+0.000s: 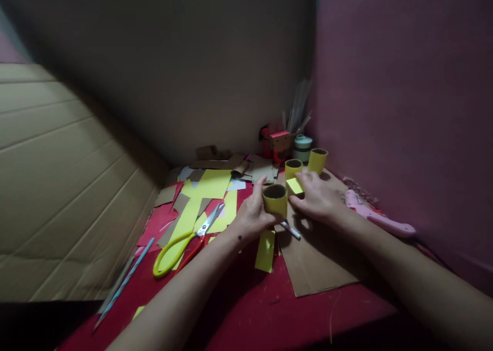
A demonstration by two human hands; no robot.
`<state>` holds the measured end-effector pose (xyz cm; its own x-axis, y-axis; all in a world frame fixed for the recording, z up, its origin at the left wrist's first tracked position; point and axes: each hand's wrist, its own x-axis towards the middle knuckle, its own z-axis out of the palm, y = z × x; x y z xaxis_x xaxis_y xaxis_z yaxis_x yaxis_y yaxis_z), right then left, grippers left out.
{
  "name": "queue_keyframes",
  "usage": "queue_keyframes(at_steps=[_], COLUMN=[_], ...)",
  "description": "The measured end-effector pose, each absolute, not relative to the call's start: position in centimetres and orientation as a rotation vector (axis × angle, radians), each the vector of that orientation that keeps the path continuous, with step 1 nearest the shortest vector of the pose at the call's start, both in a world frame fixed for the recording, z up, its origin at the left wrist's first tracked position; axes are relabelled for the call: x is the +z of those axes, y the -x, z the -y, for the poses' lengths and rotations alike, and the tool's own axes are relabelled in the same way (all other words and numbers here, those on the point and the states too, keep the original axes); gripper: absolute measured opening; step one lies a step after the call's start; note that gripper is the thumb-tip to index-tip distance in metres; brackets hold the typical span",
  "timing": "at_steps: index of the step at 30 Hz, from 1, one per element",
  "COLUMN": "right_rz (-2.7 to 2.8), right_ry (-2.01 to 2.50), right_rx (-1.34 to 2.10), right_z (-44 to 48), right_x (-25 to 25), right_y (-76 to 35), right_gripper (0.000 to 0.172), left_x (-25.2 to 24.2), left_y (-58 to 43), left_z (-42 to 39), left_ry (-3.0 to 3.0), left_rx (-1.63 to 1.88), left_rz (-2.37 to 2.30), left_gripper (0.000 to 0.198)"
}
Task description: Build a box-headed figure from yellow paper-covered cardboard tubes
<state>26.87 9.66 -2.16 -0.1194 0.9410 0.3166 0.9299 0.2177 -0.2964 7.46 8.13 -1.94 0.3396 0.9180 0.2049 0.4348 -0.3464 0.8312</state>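
My left hand (254, 212) is closed around a short yellow paper-covered tube (276, 207) with a dark hollow top. My right hand (319, 197) grips a small yellow-topped block (295, 186) just to the right of that tube. Behind the block a second yellow tube (293, 169) stands upright, partly hidden. Another yellow tube (318, 162) stands farther back, beyond my right fingers. Under my hands lies a flat cardboard sheet (319, 269). A white pen-like stick (290, 230) rests below the tube in my left hand. Near my left wrist is a yellow paper strip (265, 251).
Scissors (188, 240) with yellow and red handles lie on paper scraps (211, 184) at left. A blue pencil (127, 281) is on the red tabletop (246, 310). A pink glue gun (379, 215) lies by the right wall. A lidded turquoise jar (302, 146) stands behind.
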Motion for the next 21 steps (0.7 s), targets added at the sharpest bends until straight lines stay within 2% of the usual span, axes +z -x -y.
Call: queue_keyframes(at_steps=[9, 14, 18, 21], right_rz=[1.725, 1.725, 1.651, 1.636], right_ry=[1.569, 1.422, 1.345, 1.261], right_rx=[0.061, 0.256, 0.356, 0.415], right_z=[-8.4, -8.8, -9.0, -8.9], right_x=[2.6, 2.3, 1.6, 1.9], right_y=[-31.4, -31.3, -31.3, -31.4], right_gripper=[0.051, 0.052, 0.05, 0.048], left_x=[-2.0, -2.1, -1.6, -1.5], left_y=[-10.6, -11.0, -10.2, -10.0], left_z=[-11.1, -10.8, -11.5, -12.6], left_ry=[-2.109, -2.129, -2.098, -2.018], left_rx=[0.817, 0.693, 0.717, 0.744], left_rz=[-1.229, -1.226, -1.115, -0.985], left_gripper=[0.106, 0.088, 0.104, 0.105])
